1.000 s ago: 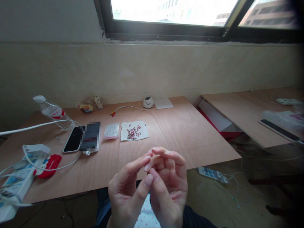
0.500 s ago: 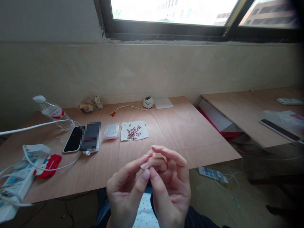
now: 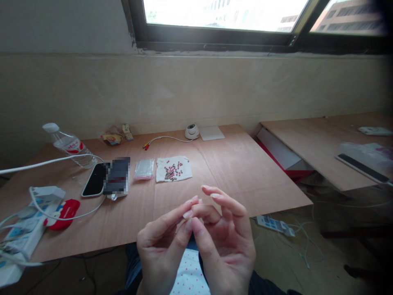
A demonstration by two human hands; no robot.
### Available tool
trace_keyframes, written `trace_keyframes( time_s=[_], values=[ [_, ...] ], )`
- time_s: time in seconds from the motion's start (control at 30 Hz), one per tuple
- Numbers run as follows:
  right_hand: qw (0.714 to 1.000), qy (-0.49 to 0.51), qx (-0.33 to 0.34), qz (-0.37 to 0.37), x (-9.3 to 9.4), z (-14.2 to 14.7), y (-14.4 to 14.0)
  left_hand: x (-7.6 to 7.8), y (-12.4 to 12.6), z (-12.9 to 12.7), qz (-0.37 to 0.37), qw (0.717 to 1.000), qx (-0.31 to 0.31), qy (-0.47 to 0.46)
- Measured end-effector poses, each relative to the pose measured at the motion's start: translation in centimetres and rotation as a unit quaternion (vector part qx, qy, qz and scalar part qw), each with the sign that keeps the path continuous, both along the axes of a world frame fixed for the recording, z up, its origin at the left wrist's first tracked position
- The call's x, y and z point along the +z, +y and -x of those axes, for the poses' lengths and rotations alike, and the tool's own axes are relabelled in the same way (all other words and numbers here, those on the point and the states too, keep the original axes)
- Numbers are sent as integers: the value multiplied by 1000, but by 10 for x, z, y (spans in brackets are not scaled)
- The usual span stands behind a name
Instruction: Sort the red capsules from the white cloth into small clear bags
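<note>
A wooden desk is set below a window. From the left, a bottle, a phone, a clear bag and a cloth strewn with small beads are seen. Nearer, above the desk's front edge, the left hand and right hand are pinched together fingertip to fingertip; whether anything is held cannot be told.

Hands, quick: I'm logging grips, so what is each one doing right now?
Left hand: fingertips pinched against the right's; any held item is hidden.
Right hand: fingers curled, pinching at the same spot; contents cannot be told.
</note>
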State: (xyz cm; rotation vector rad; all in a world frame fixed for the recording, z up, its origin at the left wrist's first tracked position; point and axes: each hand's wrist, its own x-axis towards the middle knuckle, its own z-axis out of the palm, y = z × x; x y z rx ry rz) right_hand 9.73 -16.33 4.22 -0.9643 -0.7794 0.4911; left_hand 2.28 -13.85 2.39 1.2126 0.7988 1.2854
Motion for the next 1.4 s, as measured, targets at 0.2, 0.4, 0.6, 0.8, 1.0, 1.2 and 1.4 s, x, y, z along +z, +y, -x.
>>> trace_keyframes(
  time_s=[0.2, 0.4, 0.6, 0.8, 1.0, 1.2, 1.4],
  values=[
    [999, 27, 20, 11, 1, -2, 0, 2, 1, -1, -26, 999, 13, 14],
    [998, 56, 38, 12, 1, -3, 0, 6, 0, -2, -64, 997, 24, 36],
    [998, 50, 35, 6, 4, -4, 0, 5, -3, -1, -60, 997, 35, 38],
    [998, 39, 39, 11, 3, -4, -2, 4, -4, 1, -29, 999, 16, 1],
    [999, 38, 33, -4, 6, -4, -3, 4, -6, -1, 33, 999, 7, -33],
    [998, 38, 41, -8, 8, -2, -4, 7, -6, -3, 45, 997, 10, -62],
    [999, 24, 35, -7, 7, 0, -5, 9, -7, -2, 54, 996, 19, -62]
  ],
)
